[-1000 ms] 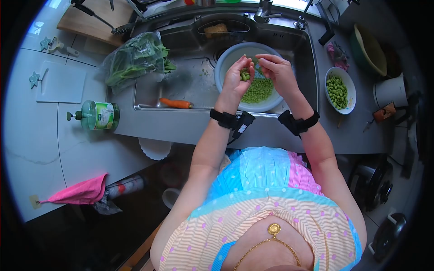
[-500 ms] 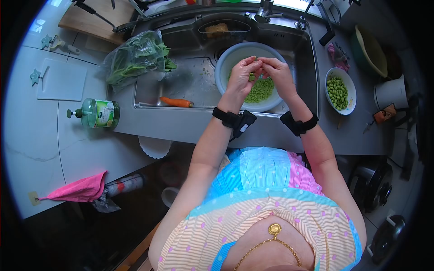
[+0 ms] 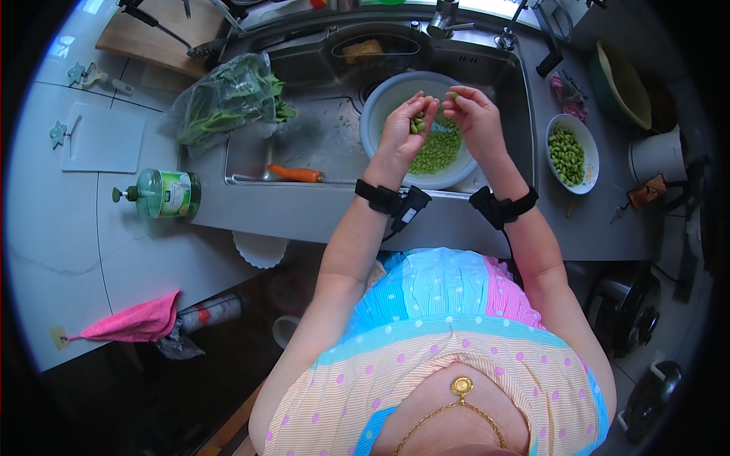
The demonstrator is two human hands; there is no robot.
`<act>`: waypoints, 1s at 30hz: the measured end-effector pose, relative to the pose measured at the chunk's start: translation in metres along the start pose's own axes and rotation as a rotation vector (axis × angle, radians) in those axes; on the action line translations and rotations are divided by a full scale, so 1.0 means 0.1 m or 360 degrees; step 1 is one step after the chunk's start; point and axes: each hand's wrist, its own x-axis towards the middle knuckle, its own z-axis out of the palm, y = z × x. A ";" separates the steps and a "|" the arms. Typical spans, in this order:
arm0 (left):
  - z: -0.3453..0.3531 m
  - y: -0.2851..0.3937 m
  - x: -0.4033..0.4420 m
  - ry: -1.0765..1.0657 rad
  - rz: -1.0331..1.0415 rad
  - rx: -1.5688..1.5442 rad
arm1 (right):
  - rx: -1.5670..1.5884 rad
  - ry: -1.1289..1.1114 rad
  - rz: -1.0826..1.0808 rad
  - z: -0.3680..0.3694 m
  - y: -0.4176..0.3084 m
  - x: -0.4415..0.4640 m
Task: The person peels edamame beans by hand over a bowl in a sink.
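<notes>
My left hand is closed loosely around several shelled green beans, above the left part of a pale round basin. To its right, my right hand pinches one green bean between thumb and fingertips. A small gap separates the two hands. Lighter green beans cover part of the basin's bottom. The basin stands in the metal sink. On the counter to the right, a white bowl holds larger, darker green beans.
A carrot lies in the sink's left side. Leafy greens in a plastic bag rest over the sink's left rim. A green soap bottle stands at left. The faucet is behind the basin. A green basin leans at right.
My hands have parted from touching each other. The right hand has moved slightly right and up with a bean at its fingertips; the left hand has turned, showing the beans in it.
</notes>
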 end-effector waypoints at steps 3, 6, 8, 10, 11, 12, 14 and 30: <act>0.00 0.03 -0.03 -0.0069 -0.0062 -0.0266 | 0.0453 0.0072 0.0196 -0.02 -0.12 0.03; 0.06 0.05 -0.11 -0.0164 -0.0120 -0.0347 | 0.0269 -0.0201 0.0250 -0.19 -0.05 0.11; 0.06 0.04 -0.13 -0.0207 -0.0168 -0.0339 | -0.0552 -0.0220 0.0180 -0.10 -0.07 0.03; 0.01 0.04 -0.11 -0.0295 -0.0172 -0.0307 | -0.1194 -0.0263 -0.0129 0.01 -0.02 -0.04; -0.01 0.04 -0.10 -0.0340 -0.0175 -0.0290 | -0.1422 -0.0300 -0.0403 0.02 0.08 -0.05; 0.02 0.04 -0.12 -0.0328 -0.0168 -0.0275 | -0.1644 -0.0335 -0.0682 0.03 0.14 -0.05; 0.10 0.02 -0.17 -0.0302 -0.0147 -0.0245 | -0.1750 -0.0334 -0.0750 0.04 0.18 -0.05; 0.08 0.05 -0.18 -0.0296 -0.0068 -0.0224 | -0.0135 -0.0261 0.0310 -0.09 0.01 -0.10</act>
